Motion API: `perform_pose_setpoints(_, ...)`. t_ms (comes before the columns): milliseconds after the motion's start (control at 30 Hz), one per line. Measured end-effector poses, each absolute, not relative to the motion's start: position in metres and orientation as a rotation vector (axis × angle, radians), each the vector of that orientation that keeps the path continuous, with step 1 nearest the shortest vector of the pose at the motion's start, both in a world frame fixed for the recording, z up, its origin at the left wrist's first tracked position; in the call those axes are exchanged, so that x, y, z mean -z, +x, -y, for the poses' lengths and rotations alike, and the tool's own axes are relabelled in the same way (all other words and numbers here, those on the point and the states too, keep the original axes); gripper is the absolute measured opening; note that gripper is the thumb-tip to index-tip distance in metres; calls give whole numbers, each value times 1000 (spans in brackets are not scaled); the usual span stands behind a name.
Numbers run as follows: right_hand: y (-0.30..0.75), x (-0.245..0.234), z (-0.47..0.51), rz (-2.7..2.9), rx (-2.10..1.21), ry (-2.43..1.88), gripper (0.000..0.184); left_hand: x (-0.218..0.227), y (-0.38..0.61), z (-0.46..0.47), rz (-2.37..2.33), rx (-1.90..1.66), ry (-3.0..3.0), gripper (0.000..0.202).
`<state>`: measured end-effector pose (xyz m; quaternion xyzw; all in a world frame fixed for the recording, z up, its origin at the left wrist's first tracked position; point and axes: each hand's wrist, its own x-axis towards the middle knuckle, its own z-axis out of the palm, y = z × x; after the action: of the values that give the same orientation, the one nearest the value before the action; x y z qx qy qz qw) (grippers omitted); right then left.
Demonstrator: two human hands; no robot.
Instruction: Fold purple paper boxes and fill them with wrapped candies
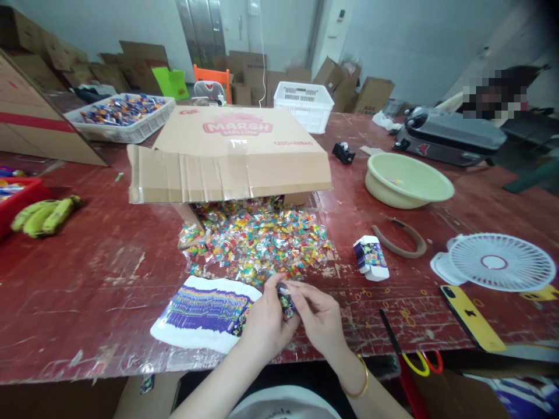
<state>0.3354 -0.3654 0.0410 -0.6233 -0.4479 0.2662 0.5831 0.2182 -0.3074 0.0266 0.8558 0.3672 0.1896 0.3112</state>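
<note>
Pinching a small printed carton [286, 302] between them, the left hand [266, 326] and right hand [321, 320] meet at six o'clock on the red worktop [87, 279], fingers closed on it from both sides, probably to fold it into shape. A fanned stack of flat cartons [205, 311] lies just beside the left hand at nine o'clock. The wrapped sweets [257, 238] spill from the marshmallow box [231, 154] at twelve o'clock, near the hands. A folded carton [371, 259] stands at two o'clock.

Worn red tabletop [109, 279]: candy pile [257, 238] centre, bananas [43, 216] left, green basin [408, 180] and fan [500, 262] right.
</note>
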Motion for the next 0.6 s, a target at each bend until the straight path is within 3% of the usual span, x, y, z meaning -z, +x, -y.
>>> perform_pose_setpoints(167, 335, -49, 370, 1203, -536, -1378, 23, -39, 221, 304, -881, -612, 2201, 55)
perform_pose_setpoints(267, 332, -44, 374, 1369, -371, -1380, 28, -45, 188, 301, -779, -670, 2138, 35)
perform_pose_setpoints(367, 329, -21, 373, 1319, -462, -1421, 26, -38, 109, 303, -1104, -346, 2126, 29)
perform_pose_setpoints(467, 318, 8, 357, 1283, -783, -1571, 22, -16, 19, 315, -1417, 226, 2121, 43)
perform_pose_setpoints(533, 306, 22, 341, 1349, -929, -1699, 31, -1, -18, 325, -1762, 279, 2252, 61)
perform_pose_setpoints(600, 294, 29, 327, 1399, -948, -1889, 51, 6, -25, 332, -1912, 117, 2432, 76)
